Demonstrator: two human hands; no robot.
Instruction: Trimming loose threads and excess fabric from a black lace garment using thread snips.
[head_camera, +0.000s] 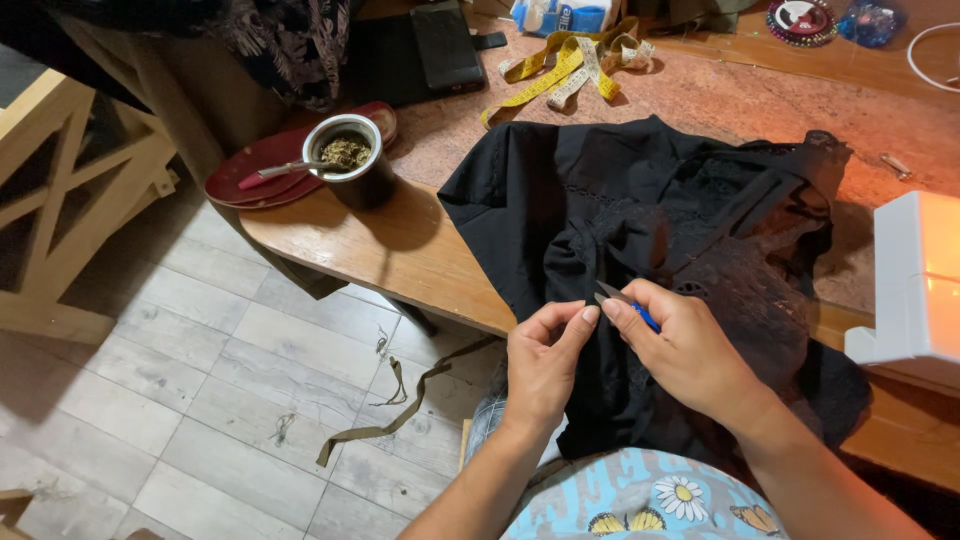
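Snipping at black fabric on my table edge.

My left hand (543, 362) pinches a fold of the black garment (640, 230) draped off the wooden table (400, 250); my right hand (680, 345), touching it, grips blue-handled thread snips (625, 303) against the cloth.

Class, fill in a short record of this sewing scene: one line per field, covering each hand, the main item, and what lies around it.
Left hand: pinches a fold of the black garment
Right hand: holds a small blue-handled cutter, tip at the fabric
Garment: black, lacy, draped over the wooden table edge
Behind garment: yellow tape measure
Table left: metal cup with metal straw, on red plates
Right edge: white sewing machine
Floor: green fabric strip
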